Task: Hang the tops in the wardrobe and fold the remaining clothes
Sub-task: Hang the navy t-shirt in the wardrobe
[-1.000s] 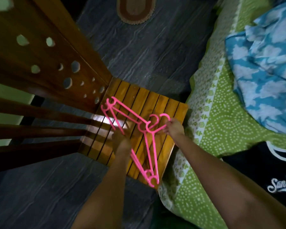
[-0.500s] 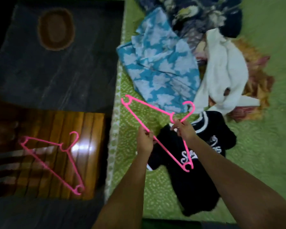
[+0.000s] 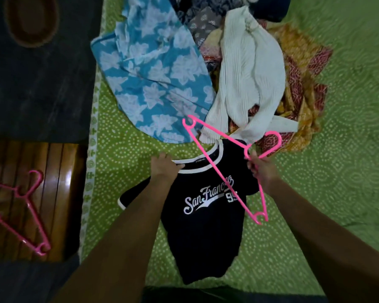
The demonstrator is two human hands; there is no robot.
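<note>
Letting go of the pink hanger [image 3: 225, 171] with my left hand [image 3: 164, 166] in the last half second, I now have that hand's fingers curled on the white-trimmed collar of the black San Francisco T-shirt [image 3: 206, 219], while my right hand [image 3: 259, 169] is clamped on the hanger just below its hook. I read that as the shift from fetching a hanger to threading this first top onto it. The shirt lies flat on the green bedspread [image 3: 337, 182], collar toward the clothes pile [image 3: 249, 68], directly under the hanger, whose long bar crosses above the neckline and the lettering.
</note>
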